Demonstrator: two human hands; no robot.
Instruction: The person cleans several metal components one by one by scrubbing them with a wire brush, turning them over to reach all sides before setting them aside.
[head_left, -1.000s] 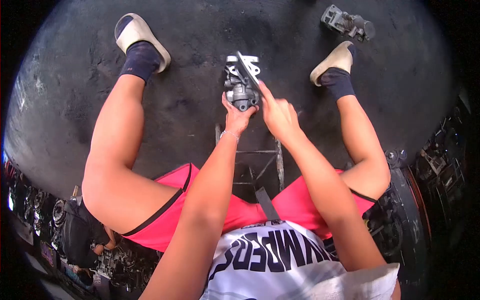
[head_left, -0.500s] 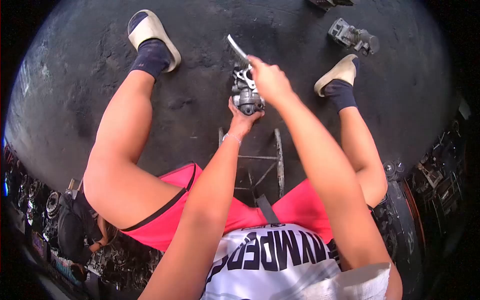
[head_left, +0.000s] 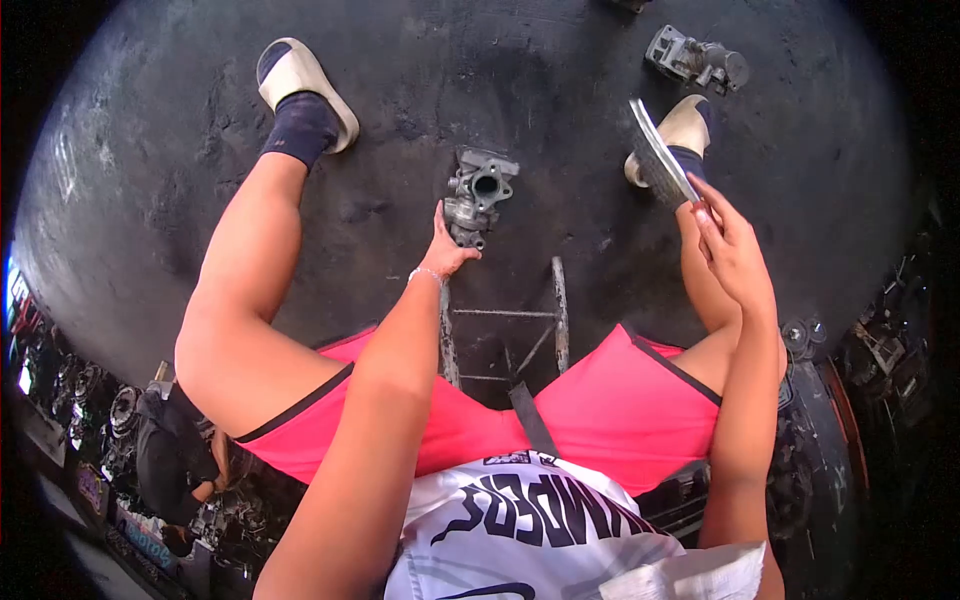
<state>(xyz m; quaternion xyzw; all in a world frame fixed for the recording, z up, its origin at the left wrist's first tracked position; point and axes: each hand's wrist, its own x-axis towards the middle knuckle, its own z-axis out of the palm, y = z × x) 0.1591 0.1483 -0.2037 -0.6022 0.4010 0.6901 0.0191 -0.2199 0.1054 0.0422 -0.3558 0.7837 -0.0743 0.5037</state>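
Note:
A grey cast-metal engine part [head_left: 485, 187] with a round bore and flanges lies on the dark floor between my feet. My left hand [head_left: 446, 248] is closed around its near end, thumb on one side and fingers on the other. Off to the right, my right hand [head_left: 730, 245] grips a wire brush [head_left: 660, 150] by its reddish handle, held up above the floor and apart from the part. The brush's bristles point down and to the left, in front of my right foot.
Another cast-metal part [head_left: 698, 60] lies beyond my right foot. A metal frame [head_left: 560, 310] stands between my thighs. Piled machine parts [head_left: 880, 350] line the right side. Behind on the left, a person [head_left: 175, 455] is near more parts.
My right hand has swung the wire brush off the engine part and to the right. The part now shows its bore and has shifted slightly left and nearer, along with my left hand.

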